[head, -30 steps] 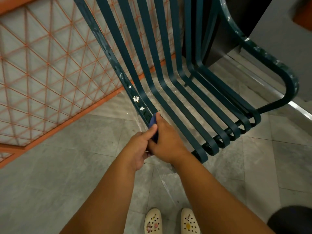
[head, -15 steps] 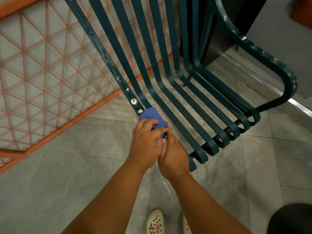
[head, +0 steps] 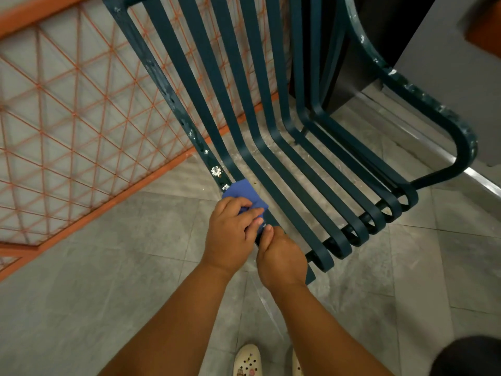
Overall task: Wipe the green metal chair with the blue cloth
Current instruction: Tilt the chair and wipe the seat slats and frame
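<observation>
The green metal chair (head: 273, 147) stands in front of me, its long slats curving from the backrest down into the seat. White paint specks dot its leftmost bar. The blue cloth (head: 245, 196) lies folded over that bar near the seat's front left. My left hand (head: 230, 237) grips the cloth, fingers curled over it. My right hand (head: 282, 259) is right beside it, curled round the same bar just below, its thumb touching the cloth's lower edge.
An orange metal grille fence (head: 81, 126) runs along the left behind the chair. A grey wall or cabinet (head: 461, 77) stands close to the chair's right armrest. Grey floor tiles (head: 108, 280) spread below, with my pale shoes (head: 248, 360) at the bottom edge.
The cloth went from nearly hidden between my hands to spread over the leftmost bar. My left hand moved on top of it, and my right hand slid down the bar.
</observation>
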{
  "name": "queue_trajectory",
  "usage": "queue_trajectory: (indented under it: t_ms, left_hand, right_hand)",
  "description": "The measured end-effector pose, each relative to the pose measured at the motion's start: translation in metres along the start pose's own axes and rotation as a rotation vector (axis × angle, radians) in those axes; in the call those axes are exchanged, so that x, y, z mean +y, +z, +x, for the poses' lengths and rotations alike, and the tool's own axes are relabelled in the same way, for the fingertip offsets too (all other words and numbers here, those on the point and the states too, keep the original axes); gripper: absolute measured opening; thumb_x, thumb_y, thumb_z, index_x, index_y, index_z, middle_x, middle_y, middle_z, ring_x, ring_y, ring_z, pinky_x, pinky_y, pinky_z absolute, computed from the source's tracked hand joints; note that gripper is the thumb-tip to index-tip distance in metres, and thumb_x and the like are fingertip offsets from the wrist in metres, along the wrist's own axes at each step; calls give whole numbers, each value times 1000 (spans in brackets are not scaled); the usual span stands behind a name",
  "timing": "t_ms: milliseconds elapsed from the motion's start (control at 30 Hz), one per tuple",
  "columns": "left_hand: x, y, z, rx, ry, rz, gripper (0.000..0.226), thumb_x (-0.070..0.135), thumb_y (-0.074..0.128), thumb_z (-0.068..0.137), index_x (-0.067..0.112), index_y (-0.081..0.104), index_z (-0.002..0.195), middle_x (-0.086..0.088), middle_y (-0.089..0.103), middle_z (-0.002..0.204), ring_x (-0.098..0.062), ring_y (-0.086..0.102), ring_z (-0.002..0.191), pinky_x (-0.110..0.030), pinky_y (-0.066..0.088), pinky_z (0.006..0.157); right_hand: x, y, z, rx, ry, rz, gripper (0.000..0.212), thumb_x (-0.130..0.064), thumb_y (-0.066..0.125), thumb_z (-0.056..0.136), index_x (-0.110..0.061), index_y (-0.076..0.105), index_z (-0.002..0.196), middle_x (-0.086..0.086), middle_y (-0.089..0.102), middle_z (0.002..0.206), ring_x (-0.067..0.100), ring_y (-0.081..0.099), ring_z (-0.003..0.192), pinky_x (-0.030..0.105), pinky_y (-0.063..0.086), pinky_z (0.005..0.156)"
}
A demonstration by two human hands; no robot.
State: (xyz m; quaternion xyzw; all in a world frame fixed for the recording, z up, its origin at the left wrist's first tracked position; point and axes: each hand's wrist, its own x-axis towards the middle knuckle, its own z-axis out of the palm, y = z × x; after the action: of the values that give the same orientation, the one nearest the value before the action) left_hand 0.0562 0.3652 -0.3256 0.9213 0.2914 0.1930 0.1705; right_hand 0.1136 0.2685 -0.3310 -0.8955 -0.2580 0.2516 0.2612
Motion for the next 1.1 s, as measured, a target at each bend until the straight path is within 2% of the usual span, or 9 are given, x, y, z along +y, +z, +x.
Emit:
queue_trajectory:
  t_ms: [67, 133, 233, 300, 467, 633, 833, 1000, 1100]
  left_hand:
    - [-7, -2, 6, -27, 47, 36, 31, 31, 56, 90, 13, 73, 109, -3, 64, 107, -17, 47, 106, -28, 46, 91]
    - [-12, -1, 12, 0, 8, 36, 30, 27, 60, 91, 11, 71, 113, -7, 64, 113, -17, 45, 112, -29, 45, 95]
    - [-11, 3, 9, 44, -99, 5, 31, 20, 70, 86, 9, 69, 115, -10, 63, 119, -16, 42, 116, -25, 40, 97]
    - [-10, 5, 2, 75, -88, -10, 31, 18, 74, 83, 8, 70, 113, -10, 66, 116, -17, 45, 112, -26, 41, 96]
    - [-9, -4, -7, 40, -10, -42, 29, 29, 61, 86, 11, 74, 105, -4, 69, 107, -17, 48, 103, -16, 37, 91]
    - [-20, -11, 29, 74, -320, -41, 32, 22, 70, 85, 8, 70, 114, -7, 64, 118, -27, 48, 113, -20, 34, 90]
    - [-21, -12, 8, 23, -36, -2, 24, 18, 76, 80, 10, 75, 102, -4, 70, 102, -18, 49, 99, -21, 43, 83]
    - [-26, -14, 25, 24, -110, -21, 23, 21, 79, 76, 9, 77, 96, -4, 70, 94, -23, 53, 95, -25, 47, 78]
    - [-26, -15, 20, -1, -4, -5, 20, 19, 79, 76, 9, 77, 93, -3, 72, 91, -17, 50, 94, -24, 47, 77]
  right_hand:
    - [-13, 3, 9, 73, -53, 40, 57, -50, 7, 97, -19, 55, 104, -1, 66, 92, 20, 63, 82, 41, 50, 77]
    - [-25, 7, 19, 86, -48, 89, 68, -56, 1, 92, -21, 49, 126, 2, 66, 113, 21, 62, 99, 46, 50, 86]
    - [-31, 9, 22, 52, 17, 137, 61, -53, 11, 98, -20, 33, 145, 7, 56, 136, 25, 56, 118, 46, 46, 97]
    - [-28, 6, 19, 69, 61, 192, 56, -47, 18, 101, -20, 26, 149, 8, 53, 140, 26, 55, 122, 46, 45, 99]
    - [-28, 4, 17, 126, 89, 212, 51, -45, 20, 100, -22, 28, 145, 7, 62, 125, 25, 62, 107, 46, 52, 87]
    - [-28, 8, 15, 126, 8, 87, 44, -42, 19, 102, -20, 37, 135, 7, 64, 118, 26, 63, 98, 43, 53, 80]
    - [-29, 10, 20, 37, 24, 14, 34, -44, 17, 102, -21, 43, 103, 4, 64, 88, 25, 63, 78, 41, 52, 69]
    - [-32, 8, 18, 59, 13, -11, 35, -41, 17, 103, -19, 44, 101, 3, 65, 88, 24, 62, 76, 41, 52, 69]
    - [-32, 9, 18, 51, 14, -34, 34, -41, 18, 103, -20, 43, 97, 3, 64, 85, 23, 62, 75, 38, 51, 67]
